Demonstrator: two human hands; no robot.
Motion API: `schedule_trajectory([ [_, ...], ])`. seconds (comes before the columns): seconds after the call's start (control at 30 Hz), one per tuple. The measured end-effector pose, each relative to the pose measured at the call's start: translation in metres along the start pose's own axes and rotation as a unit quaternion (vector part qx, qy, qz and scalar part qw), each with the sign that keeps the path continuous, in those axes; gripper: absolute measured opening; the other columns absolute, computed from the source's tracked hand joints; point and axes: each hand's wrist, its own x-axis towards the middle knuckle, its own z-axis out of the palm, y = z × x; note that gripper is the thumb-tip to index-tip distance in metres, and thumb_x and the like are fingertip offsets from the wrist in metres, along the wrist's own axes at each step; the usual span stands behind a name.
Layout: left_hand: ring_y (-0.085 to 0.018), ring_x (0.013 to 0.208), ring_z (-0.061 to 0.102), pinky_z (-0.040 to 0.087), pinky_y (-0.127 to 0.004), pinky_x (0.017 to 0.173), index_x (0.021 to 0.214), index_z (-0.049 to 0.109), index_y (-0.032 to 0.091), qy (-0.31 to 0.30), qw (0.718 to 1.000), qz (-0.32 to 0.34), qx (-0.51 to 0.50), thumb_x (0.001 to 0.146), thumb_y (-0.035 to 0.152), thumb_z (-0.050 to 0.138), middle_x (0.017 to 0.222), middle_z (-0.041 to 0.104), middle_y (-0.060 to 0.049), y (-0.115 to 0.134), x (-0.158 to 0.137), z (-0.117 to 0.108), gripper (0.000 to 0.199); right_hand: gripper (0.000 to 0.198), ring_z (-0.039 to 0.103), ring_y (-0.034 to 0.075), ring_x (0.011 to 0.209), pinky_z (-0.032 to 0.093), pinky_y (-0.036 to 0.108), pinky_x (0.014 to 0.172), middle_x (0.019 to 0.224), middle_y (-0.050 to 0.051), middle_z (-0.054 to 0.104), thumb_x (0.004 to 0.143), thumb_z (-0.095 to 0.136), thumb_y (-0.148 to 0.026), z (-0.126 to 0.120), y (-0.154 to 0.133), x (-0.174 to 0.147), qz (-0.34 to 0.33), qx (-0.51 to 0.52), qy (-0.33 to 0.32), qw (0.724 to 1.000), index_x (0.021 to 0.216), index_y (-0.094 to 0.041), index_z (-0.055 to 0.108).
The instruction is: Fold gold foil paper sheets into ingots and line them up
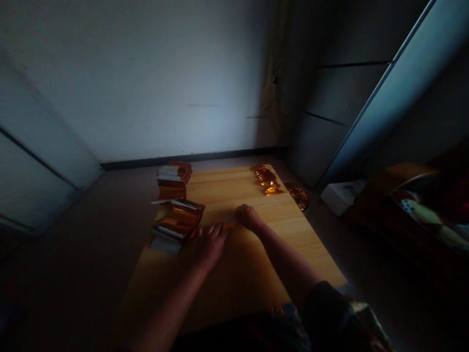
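Note:
Over the middle of the table, a small strip of shiny orange film (228,225) with a pale edge spans the gap between my hands. My left hand (211,246) has its fingers pressed on the strip's left end. Curled into a fist, my right hand (248,217) grips the other end; its fingertips are hidden. Just left of my left hand lies a stack of curled orange film sheets with white backing (179,220). Behind it sits a second such stack (174,178). Dim light and blur hide finer detail.
Crinkled shiny orange pieces (268,181) lie at the back right of the wooden table (293,230). More of them fill a container (298,196) beyond its right edge. A white box (340,195) stands on the floor at right, near a wooden chair (395,176). A wall rises behind.

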Motion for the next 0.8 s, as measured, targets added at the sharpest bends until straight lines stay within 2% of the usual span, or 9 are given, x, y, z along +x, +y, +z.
schedule_trajectory([
  [0.1,-0.027,0.116,0.05,0.031,-0.058,0.098,0.123,0.052,0.036,-0.003,1.0,0.0,-0.004,0.086,0.013,0.041,0.13,0.055,-0.005,0.001,0.0,-0.003,0.046,0.022,0.059,0.012,0.075,0.044,0.019,0.067,0.086,0.003,0.066,0.072,0.054,-0.005,0.001,-0.007,0.0,-0.052,0.066,0.001,0.996,0.083,-0.017,0.069],
  [0.2,-0.027,0.115,0.051,0.032,-0.057,0.097,0.126,0.05,0.037,-0.006,1.0,0.003,-0.004,0.085,0.011,0.041,0.13,0.055,-0.005,0.002,0.001,-0.005,0.049,0.022,0.06,0.01,0.072,0.044,0.017,0.064,0.08,-0.001,0.067,0.07,0.056,-0.003,0.004,-0.01,0.002,-0.1,0.112,-0.086,0.985,0.082,-0.017,0.069],
  [0.27,-0.027,0.115,0.051,0.032,-0.057,0.098,0.125,0.051,0.036,-0.007,1.0,0.001,-0.003,0.084,0.011,0.041,0.129,0.055,-0.006,0.002,0.001,-0.005,0.049,0.02,0.06,0.01,0.07,0.044,0.017,0.065,0.076,-0.001,0.067,0.069,0.057,-0.002,0.006,-0.011,0.004,-0.115,0.09,-0.133,0.98,0.077,-0.016,0.069],
  [0.43,-0.026,0.116,0.051,0.03,-0.057,0.1,0.123,0.053,0.035,0.003,1.0,0.024,-0.019,0.084,0.012,0.042,0.131,0.055,-0.006,-0.006,0.0,-0.001,0.047,0.02,0.06,0.009,0.068,0.044,0.017,0.063,0.075,-0.002,0.068,0.07,0.056,-0.003,0.006,-0.013,0.013,-0.134,0.049,-0.189,0.971,0.075,-0.017,0.07],
  [0.6,-0.023,0.121,0.048,0.026,-0.055,0.105,0.121,0.054,0.035,0.007,0.998,0.046,-0.039,0.086,0.013,0.041,0.133,0.053,-0.003,-0.016,-0.003,0.004,0.044,0.02,0.061,0.009,0.065,0.043,0.016,0.058,0.073,-0.002,0.069,0.07,0.059,-0.003,0.005,-0.013,0.02,-0.123,0.042,-0.221,0.967,0.077,-0.017,0.071],
  [0.8,-0.025,0.12,0.049,0.028,-0.055,0.103,0.115,0.059,0.032,-0.001,0.999,0.037,-0.03,0.086,0.017,0.042,0.135,0.052,-0.005,-0.014,-0.005,0.005,0.036,0.018,0.061,0.011,0.071,0.042,0.017,0.062,0.079,-0.001,0.07,0.063,0.072,-0.008,0.0,-0.014,0.024,-0.163,-0.021,-0.227,0.96,0.078,-0.018,0.072],
])
